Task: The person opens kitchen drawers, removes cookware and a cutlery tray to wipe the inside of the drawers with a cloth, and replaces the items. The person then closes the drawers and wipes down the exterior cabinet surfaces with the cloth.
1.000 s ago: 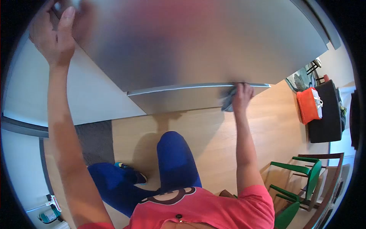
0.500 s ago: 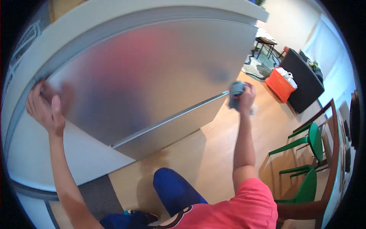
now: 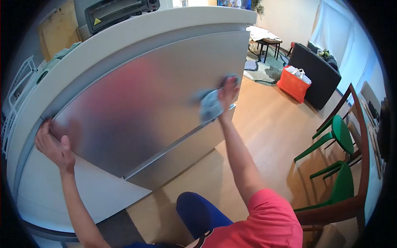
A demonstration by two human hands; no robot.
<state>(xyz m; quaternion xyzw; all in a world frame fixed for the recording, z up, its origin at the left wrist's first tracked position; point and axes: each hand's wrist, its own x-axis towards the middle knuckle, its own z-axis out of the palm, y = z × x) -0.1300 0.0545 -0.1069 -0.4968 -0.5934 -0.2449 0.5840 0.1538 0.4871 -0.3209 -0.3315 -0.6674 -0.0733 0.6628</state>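
Observation:
A brushed metal panel (image 3: 165, 87) fills the front of a unit before me, with blurred red and blue reflections in it. My right hand (image 3: 228, 94) is closed on a grey-blue cloth (image 3: 211, 106) and presses it to the panel near its right end. Part of the cloth bunches above the fingers. At the panel's left end, my left hand (image 3: 56, 149) rests against the edge just under the counter top (image 3: 136, 33). Its thumb stands apart from the fingers, and it holds nothing that I can see.
A toaster oven (image 3: 118, 14) stands on the counter beside a wooden board (image 3: 60, 33) and a white wire rack (image 3: 18, 101). To the right are green chairs (image 3: 342, 134) by a table, an orange bag (image 3: 294, 84) and a dark sofa (image 3: 314, 74).
My right hand has brought the cloth leftward from beyond the panel's right edge onto its face. The left hand keeps its place on the edge. The view has tilted up, showing the toaster oven.

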